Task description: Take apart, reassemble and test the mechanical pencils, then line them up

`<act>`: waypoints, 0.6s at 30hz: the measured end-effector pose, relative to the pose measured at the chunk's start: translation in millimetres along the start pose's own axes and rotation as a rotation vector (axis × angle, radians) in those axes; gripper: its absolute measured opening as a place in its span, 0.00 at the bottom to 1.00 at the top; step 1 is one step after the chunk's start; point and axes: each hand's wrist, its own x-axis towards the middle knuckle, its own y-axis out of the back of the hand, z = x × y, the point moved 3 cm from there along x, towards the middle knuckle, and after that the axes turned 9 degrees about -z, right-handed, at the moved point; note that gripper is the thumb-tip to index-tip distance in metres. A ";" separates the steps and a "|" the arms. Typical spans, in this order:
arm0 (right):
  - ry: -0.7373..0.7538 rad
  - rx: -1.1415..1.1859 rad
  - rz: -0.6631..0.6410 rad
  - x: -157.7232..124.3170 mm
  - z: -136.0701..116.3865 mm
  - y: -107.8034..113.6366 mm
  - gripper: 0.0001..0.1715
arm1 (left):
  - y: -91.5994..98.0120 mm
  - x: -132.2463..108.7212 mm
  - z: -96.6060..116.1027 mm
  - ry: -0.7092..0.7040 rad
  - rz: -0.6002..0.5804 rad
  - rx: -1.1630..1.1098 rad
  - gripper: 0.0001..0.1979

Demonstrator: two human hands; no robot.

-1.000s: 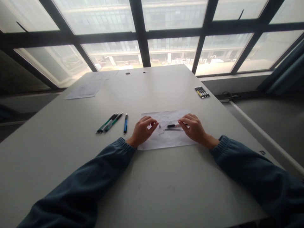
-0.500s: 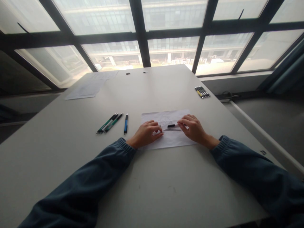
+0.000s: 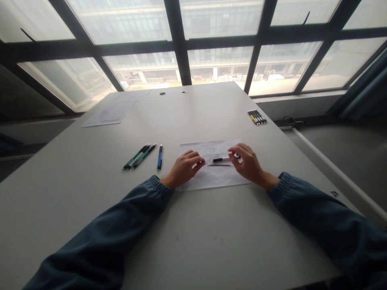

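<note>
A sheet of white paper [image 3: 193,182] lies under both hands. On it rests a pen barrel [image 3: 218,160], black at the left end and pale in the middle, its right part passing behind my right fingers. Just below it lies a thin dark pen refill [image 3: 219,165], roughly parallel. My left hand [image 3: 186,167] is closed in a pinch at the refill's left end; what sits between the fingertips is too small to make out. My right hand [image 3: 247,164] hovers at the barrel's right end, thumb and forefinger apart, holding nothing.
Left of the paper lie several green and dark pens [image 3: 139,157] and a blue pen [image 3: 160,157]. A row of black pens [image 3: 257,117], one with yellow, lies near the table's right edge. Other paper sheets [image 3: 107,112] are at the far left. Windows stand beyond the table [image 3: 193,233].
My right hand has let go of the pen barrel, which now rests on the paper, and its fingers have parted. My left fingertips have closed together and shifted slightly up.
</note>
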 end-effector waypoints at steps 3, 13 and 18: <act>0.065 -0.057 -0.146 -0.2 -1.9 -5.6 0.06 | 4.1 -0.8 -0.8 0.028 0.106 0.012 0.07; 0.144 -0.184 -0.341 -0.6 -1.6 -11.5 0.08 | 4.8 -0.3 -3.8 0.054 0.185 0.038 0.05; 0.119 -0.190 -0.400 -0.5 -0.8 -12.4 0.07 | 4.2 -0.7 -4.7 0.059 0.191 0.045 0.05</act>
